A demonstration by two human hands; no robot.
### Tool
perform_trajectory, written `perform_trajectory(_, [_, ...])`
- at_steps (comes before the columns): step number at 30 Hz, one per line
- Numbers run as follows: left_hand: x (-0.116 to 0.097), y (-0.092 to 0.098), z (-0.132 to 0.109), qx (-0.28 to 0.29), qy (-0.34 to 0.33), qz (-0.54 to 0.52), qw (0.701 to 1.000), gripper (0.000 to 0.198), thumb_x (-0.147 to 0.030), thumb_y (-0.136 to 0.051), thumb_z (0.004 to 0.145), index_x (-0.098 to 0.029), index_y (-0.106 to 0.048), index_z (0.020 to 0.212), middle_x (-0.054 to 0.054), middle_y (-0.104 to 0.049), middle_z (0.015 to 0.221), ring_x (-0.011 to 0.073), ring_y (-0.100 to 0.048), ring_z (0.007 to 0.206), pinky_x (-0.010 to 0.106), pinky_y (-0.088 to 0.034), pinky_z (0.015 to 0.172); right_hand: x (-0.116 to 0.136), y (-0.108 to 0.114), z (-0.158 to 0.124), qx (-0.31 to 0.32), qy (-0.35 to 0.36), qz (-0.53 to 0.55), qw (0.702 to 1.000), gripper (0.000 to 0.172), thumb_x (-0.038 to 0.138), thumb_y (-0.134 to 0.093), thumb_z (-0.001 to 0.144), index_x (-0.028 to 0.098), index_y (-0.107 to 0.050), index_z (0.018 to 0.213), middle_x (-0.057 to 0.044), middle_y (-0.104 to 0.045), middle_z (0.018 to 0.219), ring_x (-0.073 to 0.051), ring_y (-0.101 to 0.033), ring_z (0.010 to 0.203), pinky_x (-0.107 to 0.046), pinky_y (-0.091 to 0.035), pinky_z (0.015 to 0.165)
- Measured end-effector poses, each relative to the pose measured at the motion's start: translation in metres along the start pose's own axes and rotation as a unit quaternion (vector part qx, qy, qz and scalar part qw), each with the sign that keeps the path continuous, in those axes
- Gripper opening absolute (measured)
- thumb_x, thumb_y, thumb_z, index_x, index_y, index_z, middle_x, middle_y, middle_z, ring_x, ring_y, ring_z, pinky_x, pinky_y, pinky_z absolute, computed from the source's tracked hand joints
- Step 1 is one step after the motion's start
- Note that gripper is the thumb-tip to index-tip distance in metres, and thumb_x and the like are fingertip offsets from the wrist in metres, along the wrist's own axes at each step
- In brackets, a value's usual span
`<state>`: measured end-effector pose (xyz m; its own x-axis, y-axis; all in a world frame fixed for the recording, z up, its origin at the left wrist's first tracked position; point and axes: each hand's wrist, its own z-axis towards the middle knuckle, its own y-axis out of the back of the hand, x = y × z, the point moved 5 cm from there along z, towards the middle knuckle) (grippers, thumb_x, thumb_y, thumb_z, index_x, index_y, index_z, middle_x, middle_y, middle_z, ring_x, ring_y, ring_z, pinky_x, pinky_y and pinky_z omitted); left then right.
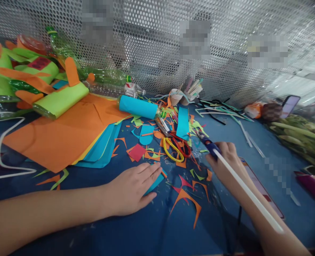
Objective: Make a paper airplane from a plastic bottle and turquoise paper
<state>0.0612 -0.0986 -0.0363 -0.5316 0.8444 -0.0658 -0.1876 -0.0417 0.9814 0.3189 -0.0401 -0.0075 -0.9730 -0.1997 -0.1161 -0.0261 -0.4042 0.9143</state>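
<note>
My left hand point(136, 186) lies flat, fingers stretched out, over a small blue paper piece point(155, 184) on the table. An orange strip point(164, 174) lies on that piece by the fingertips. My right hand point(228, 160) is wrapped around a dark blue glue gun point(213, 148), its nozzle pointing away to the left. From its back a long white glue stick point(249, 190) runs over my forearm. Scissors with yellow handles point(170, 149) and scissors with red handles point(184, 147) lie between my hands, near a red paper square point(137, 153).
Orange sheets point(58, 142) lie over blue ones at left, beside a bottle wrapped in green paper point(62, 101). A blue-wrapped bottle point(138, 106) lies farther back. Paper scraps point(188, 204) litter the middle. A phone point(264, 192) lies under my right forearm. A perforated metal screen point(152, 42) borders the back.
</note>
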Motion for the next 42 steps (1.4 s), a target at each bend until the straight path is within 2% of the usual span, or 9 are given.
perform_trajectory(3, [0.001,-0.002,-0.001,-0.015,0.006,-0.010,1.000,0.051,-0.039,-0.029,0.095,-0.007,-0.042,0.132,0.012,-0.047,0.136,0.0248,-0.045,0.121,0.035,-0.035,0.102,0.002,0.020,-0.008,-0.043,-0.117,0.103,0.987,0.025,0.036,-0.047,0.082,0.019,-0.057,0.097,-0.010,-0.061,0.091,-0.028,-0.058,0.088,-0.041,-0.048,0.077])
perform_trajectory(7, [-0.001,-0.002,-0.001,-0.038,0.002,-0.018,0.999,0.051,-0.037,-0.032,0.094,-0.005,-0.043,0.132,0.014,-0.052,0.130,0.0251,-0.047,0.118,0.036,-0.036,0.102,0.035,0.022,-0.027,0.131,-0.108,0.352,0.920,0.033,0.043,-0.051,0.083,0.020,-0.061,0.103,-0.006,-0.068,0.100,-0.025,-0.063,0.093,-0.036,-0.051,0.082])
perform_trajectory(9, [-0.001,-0.003,-0.001,-0.041,0.000,-0.021,0.999,0.050,-0.036,-0.033,0.094,-0.004,-0.043,0.131,0.015,-0.054,0.128,0.0259,-0.048,0.118,0.036,-0.038,0.101,0.054,0.021,-0.038,0.217,-0.104,0.405,0.882,0.033,0.045,-0.054,0.081,0.020,-0.063,0.101,-0.006,-0.070,0.103,-0.026,-0.064,0.095,-0.037,-0.052,0.085])
perform_trajectory(13, [0.000,-0.004,-0.001,-0.042,0.001,-0.035,0.998,0.047,-0.035,-0.036,0.093,-0.005,-0.049,0.126,0.014,-0.056,0.124,0.0269,-0.051,0.115,0.036,-0.043,0.097,0.076,0.025,-0.043,0.297,-0.097,0.433,0.845,0.035,0.045,-0.053,0.084,0.021,-0.062,0.107,-0.007,-0.067,0.112,-0.025,-0.061,0.103,-0.040,-0.047,0.095])
perform_trajectory(19, [0.000,-0.003,-0.002,-0.052,-0.006,-0.045,0.998,0.044,-0.033,-0.036,0.092,-0.005,-0.051,0.124,0.014,-0.057,0.122,0.0263,-0.051,0.114,0.036,-0.044,0.098,0.078,0.032,-0.033,0.303,-0.092,0.419,0.851,0.030,0.047,-0.052,0.083,0.021,-0.064,0.094,-0.001,-0.070,0.076,-0.021,-0.066,0.082,-0.030,-0.054,0.073])
perform_trajectory(24, [-0.001,-0.001,-0.002,-0.050,-0.009,-0.045,0.998,0.045,-0.033,-0.038,0.092,-0.003,-0.050,0.124,0.016,-0.058,0.120,0.0270,-0.052,0.113,0.037,-0.046,0.095,0.080,0.029,-0.033,0.338,-0.080,0.375,0.860,0.031,0.049,-0.046,0.085,0.021,-0.057,0.079,0.005,-0.052,0.048,-0.013,-0.051,0.046,-0.023,-0.043,0.043])
perform_trajectory(33, [0.000,0.001,0.000,-0.054,-0.011,-0.052,0.997,0.041,-0.032,-0.041,0.090,-0.004,-0.056,0.116,0.016,-0.059,0.116,0.0268,-0.053,0.111,0.037,-0.046,0.097,0.081,0.027,-0.024,0.303,-0.044,0.305,0.902,0.035,0.052,-0.046,0.084,0.022,-0.055,0.068,0.001,-0.056,0.056,-0.016,-0.053,0.054,-0.026,-0.044,0.049])
perform_trajectory(38, [0.000,-0.001,0.000,-0.044,-0.010,-0.058,0.997,0.041,-0.032,-0.041,0.091,-0.004,-0.055,0.116,0.016,-0.059,0.116,0.0271,-0.052,0.112,0.037,-0.046,0.095,0.086,0.030,-0.016,0.292,-0.013,0.329,0.898,0.030,0.047,-0.046,0.085,0.022,-0.061,0.083,-0.003,-0.068,0.081,-0.021,-0.063,0.077,-0.029,-0.050,0.064])
perform_trajectory(42, [0.000,-0.001,0.000,-0.043,-0.009,-0.056,0.997,0.041,-0.033,-0.040,0.091,-0.004,-0.055,0.117,0.015,-0.059,0.117,0.0267,-0.052,0.112,0.037,-0.045,0.096,0.085,0.029,-0.018,0.330,-0.028,0.315,0.889,0.033,0.050,-0.043,0.087,0.022,-0.057,0.078,0.001,-0.061,0.058,-0.017,-0.059,0.057,-0.026,-0.045,0.049])
